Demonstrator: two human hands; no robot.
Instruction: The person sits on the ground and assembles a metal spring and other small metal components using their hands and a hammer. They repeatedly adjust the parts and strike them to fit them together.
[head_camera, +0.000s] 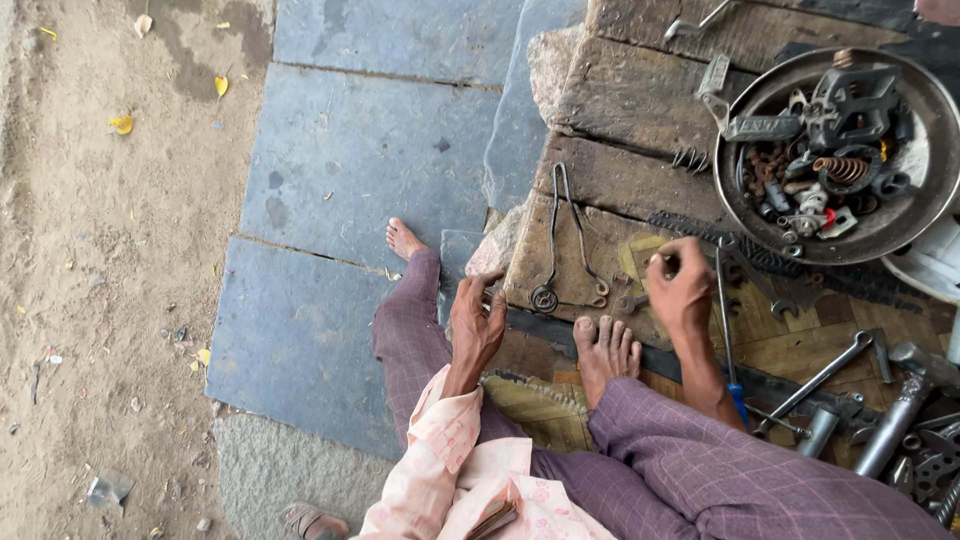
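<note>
My left hand (475, 322) rests on my left knee, fingers apart and holding nothing. My right hand (681, 287) is down on the dark wooden platform (620, 110), fingers curled over a yellowish patch; whether they pinch something small is unclear. A bent wire spring tool (570, 240) lies between the two hands. A small metal nut (630, 300) sits just left of the right hand. A long screwdriver with a blue handle (727, 330) lies to the right of my right wrist. My bare right foot (605, 352) rests on the platform's edge.
A round metal pan (905, 225) full of rusty springs, gears and fittings sits at the upper right. A chain (770, 262), wrenches (822, 375) and a metal pipe (895, 425) lie on the boards at right. Grey stone slabs (350, 170) and sandy ground (100, 300) lie to the left.
</note>
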